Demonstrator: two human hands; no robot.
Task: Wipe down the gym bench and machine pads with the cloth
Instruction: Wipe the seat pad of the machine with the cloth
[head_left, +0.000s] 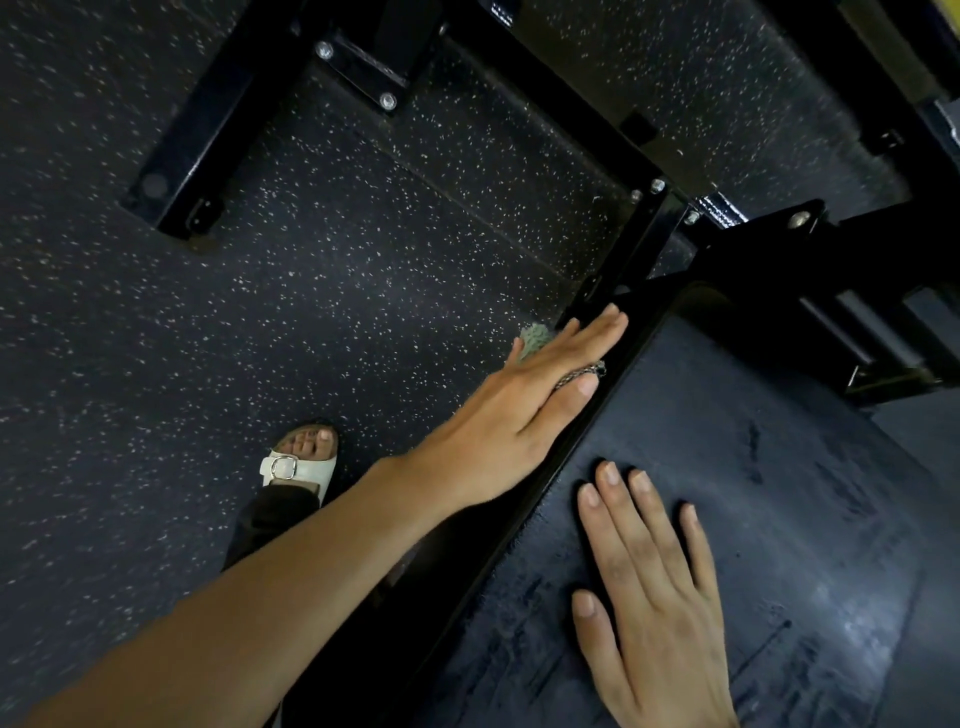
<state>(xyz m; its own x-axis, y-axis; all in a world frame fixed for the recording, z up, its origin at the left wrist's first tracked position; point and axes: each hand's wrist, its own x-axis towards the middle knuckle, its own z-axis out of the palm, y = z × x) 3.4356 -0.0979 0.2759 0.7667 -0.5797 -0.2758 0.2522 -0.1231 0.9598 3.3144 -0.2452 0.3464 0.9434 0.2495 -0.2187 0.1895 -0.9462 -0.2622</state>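
The left hand (524, 410) is lying with straight fingers along the left side edge of the dark pad (753, 467), pressing the grey-green cloth (535, 339) against it; only a corner of the cloth is showing past the fingers. The right hand (654, 613) is resting flat and spread on top of the pad, holding nothing. Left of this edge the speckled floor (260, 312) is lying open, and a black frame bar (639, 244) is running just ahead of the left fingertips.
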